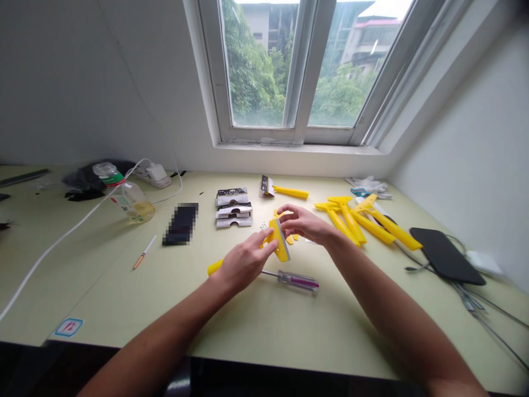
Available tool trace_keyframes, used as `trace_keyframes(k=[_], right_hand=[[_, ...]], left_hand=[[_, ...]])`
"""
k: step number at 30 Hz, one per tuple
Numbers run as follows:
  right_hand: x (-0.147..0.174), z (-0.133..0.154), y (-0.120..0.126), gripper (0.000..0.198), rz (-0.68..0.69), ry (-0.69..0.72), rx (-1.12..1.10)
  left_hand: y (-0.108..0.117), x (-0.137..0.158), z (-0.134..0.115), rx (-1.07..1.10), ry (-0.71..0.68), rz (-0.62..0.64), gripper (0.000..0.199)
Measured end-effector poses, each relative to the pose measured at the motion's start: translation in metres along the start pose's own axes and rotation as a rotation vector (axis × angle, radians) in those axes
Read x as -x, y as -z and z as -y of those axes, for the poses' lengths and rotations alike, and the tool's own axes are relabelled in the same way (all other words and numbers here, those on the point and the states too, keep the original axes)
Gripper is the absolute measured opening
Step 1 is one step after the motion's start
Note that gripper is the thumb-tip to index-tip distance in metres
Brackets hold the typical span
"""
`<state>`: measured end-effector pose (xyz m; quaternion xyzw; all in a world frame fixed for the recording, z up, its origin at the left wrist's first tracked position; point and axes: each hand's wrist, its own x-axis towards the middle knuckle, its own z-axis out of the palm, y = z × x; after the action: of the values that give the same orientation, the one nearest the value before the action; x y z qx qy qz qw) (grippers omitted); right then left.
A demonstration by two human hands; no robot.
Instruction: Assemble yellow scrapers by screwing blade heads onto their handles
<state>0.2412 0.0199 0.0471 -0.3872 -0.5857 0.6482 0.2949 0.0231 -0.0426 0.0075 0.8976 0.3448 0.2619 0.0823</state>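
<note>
My left hand point(243, 262) is closed round a yellow scraper point(281, 248), whose handle end sticks out behind the hand at the left. A grey blade strip point(284, 238) runs along the scraper's head. The bent fingers of my right hand point(301, 221) press on the head near the top of that strip; exactly what the fingertips grip is partly hidden. Below the hands lies a screwdriver point(297, 280) with a clear and purple handle. Small screws point(263, 225) lie in a little heap beyond my left hand, and yellow pieces point(292, 239) show under my right hand.
Several yellow scrapers point(343, 220) lie at the right, near a black phone-like slab point(446, 256) and cables. Black-and-white card sleeves point(233, 209) are stacked beyond my left hand. A sleeved scraper point(289, 192) lies farther back. Left are a dark phone point(181, 224), pen point(144, 252) and bottle point(132, 204).
</note>
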Motion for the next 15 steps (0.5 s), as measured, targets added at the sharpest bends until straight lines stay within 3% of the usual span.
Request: trace_keyframes(k=[3,6,7,9,15], right_hand=[[0.010,0.011,0.029,0.033,-0.011,-0.009,0.351],[0.025,0.018,0.065,0.024,-0.200,-0.224,1.045],[0.030,0.018,0.075,0.021,-0.232,-0.296,1.147],[0.035,0.015,0.088,0.018,-0.241,-0.399,1.244],[0.024,-0.002,0.090,0.022,-0.223,-0.451,1.289]], left_hand=[[0.001,0.000,0.005,-0.004,0.045,-0.050,0.036],[0.002,0.000,0.009,0.029,0.070,-0.124,0.041],[0.003,-0.001,0.009,0.051,0.069,-0.158,0.044],[0.003,-0.002,0.009,0.104,0.064,-0.230,0.048],[0.009,-0.008,0.004,0.270,0.170,-0.465,0.040]])
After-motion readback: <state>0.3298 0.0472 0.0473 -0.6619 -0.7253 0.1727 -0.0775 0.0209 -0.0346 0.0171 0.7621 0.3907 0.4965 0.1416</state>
